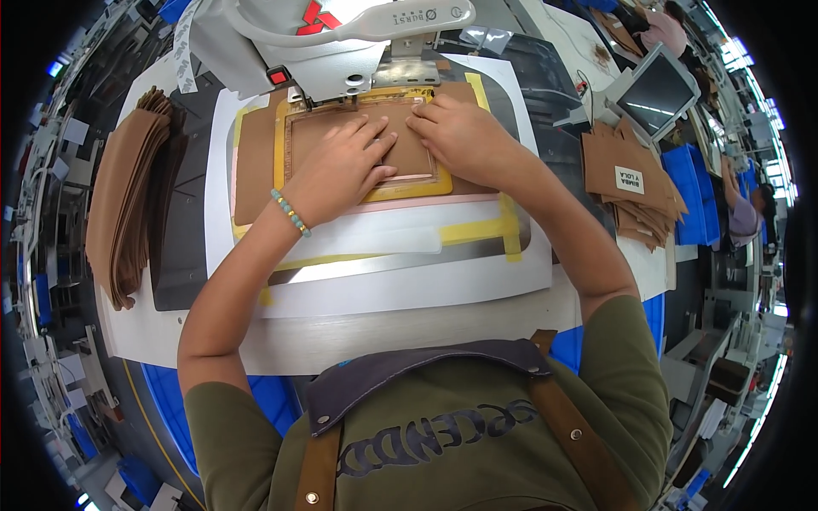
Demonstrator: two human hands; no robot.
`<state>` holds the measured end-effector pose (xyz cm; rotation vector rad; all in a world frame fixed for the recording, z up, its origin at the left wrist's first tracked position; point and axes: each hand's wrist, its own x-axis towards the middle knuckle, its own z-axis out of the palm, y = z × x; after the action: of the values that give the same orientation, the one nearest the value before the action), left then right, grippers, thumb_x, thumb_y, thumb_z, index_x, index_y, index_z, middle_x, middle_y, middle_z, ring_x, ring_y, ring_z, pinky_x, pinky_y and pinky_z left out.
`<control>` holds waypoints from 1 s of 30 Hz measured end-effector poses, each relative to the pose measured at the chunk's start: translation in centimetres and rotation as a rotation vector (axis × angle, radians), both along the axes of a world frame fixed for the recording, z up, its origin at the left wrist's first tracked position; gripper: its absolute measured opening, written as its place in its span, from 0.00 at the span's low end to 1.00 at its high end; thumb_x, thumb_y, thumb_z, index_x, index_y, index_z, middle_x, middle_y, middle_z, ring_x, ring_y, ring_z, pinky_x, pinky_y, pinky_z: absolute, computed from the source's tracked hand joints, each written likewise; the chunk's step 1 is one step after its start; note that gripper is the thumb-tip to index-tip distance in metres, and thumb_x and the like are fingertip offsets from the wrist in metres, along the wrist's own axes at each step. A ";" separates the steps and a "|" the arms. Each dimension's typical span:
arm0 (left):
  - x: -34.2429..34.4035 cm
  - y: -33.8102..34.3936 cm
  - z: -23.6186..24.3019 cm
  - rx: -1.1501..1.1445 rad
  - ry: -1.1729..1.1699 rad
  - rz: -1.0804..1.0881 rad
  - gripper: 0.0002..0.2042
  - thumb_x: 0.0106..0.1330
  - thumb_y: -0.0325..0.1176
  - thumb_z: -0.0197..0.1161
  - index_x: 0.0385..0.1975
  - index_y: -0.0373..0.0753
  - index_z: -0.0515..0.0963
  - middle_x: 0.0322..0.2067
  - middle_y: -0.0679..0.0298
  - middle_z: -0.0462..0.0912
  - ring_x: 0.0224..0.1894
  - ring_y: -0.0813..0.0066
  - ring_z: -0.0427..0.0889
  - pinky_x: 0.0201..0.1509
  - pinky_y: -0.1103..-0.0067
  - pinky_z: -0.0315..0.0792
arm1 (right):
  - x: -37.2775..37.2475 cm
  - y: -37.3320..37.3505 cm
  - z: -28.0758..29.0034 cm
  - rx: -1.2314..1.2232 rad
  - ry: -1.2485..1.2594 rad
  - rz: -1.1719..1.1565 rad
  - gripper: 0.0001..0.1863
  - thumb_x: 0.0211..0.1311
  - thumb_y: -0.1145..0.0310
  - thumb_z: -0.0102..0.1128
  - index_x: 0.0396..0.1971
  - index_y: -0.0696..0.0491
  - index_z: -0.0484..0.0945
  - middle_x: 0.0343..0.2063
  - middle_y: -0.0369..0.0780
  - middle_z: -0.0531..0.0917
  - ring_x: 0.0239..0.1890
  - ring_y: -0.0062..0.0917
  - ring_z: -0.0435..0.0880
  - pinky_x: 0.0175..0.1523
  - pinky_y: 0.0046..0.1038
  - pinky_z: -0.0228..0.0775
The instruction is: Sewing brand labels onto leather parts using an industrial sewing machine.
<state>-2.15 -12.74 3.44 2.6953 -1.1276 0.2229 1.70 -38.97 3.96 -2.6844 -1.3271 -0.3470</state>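
A brown sheet (254, 162) lies on a white board with yellow tape (473, 229) beneath the head of a white sewing-type machine (332, 64). A yellow rectangular frame (281, 149) sits on the sheet. My left hand (339, 162) rests over the frame's left and middle part, fingers spread, a beaded bracelet at the wrist. My right hand (460, 140) lies on the frame's right side, fingers apart and slightly bent, fingertips near its upper right corner. Both hands touch the work; neither visibly grips anything. Their palms hide part of the frame and sheet.
A tall stack of brown pieces (121, 200) lies at left. At right are brown pieces with a white label (605, 162), a small screen (652, 95) and blue bins (688, 196). Two other people (660, 30) (748, 209) work farther right. The table's front edge runs before my torso.
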 end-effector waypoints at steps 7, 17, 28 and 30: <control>0.4 0.8 -0.5 -0.060 0.001 -0.015 0.21 0.78 0.35 0.62 0.67 0.34 0.77 0.70 0.50 0.76 0.72 0.46 0.72 0.75 0.61 0.69 | 0.5 1.8 -0.1 0.014 -0.069 0.043 0.19 0.63 0.73 0.64 0.54 0.59 0.86 0.55 0.43 0.87 0.57 0.33 0.84 0.61 0.31 0.80; 0.8 2.1 -1.2 -0.204 -0.024 -0.001 0.19 0.76 0.27 0.61 0.64 0.31 0.79 0.67 0.50 0.79 0.69 0.49 0.76 0.73 0.63 0.73 | 0.2 3.0 -0.2 0.082 -0.031 0.079 0.18 0.67 0.71 0.64 0.56 0.55 0.85 0.55 0.42 0.87 0.57 0.35 0.83 0.61 0.34 0.79; 0.7 4.5 0.0 -0.150 0.014 0.072 0.18 0.73 0.25 0.63 0.62 0.33 0.80 0.64 0.56 0.81 0.65 0.52 0.78 0.70 0.66 0.73 | -2.8 -1.7 1.9 0.109 0.093 0.009 0.16 0.71 0.70 0.62 0.55 0.52 0.85 0.58 0.39 0.86 0.62 0.35 0.81 0.64 0.36 0.76; 0.3 6.3 0.3 -0.150 -0.002 0.055 0.18 0.73 0.25 0.63 0.62 0.34 0.80 0.65 0.56 0.81 0.66 0.52 0.77 0.72 0.65 0.72 | -3.2 -2.0 1.7 0.127 0.094 0.023 0.16 0.71 0.70 0.61 0.56 0.52 0.84 0.58 0.39 0.86 0.62 0.35 0.81 0.64 0.37 0.76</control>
<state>-1.84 -6.49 3.74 2.5959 -0.9958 0.3065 -1.46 -41.01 5.66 -2.5465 -1.2642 -0.2885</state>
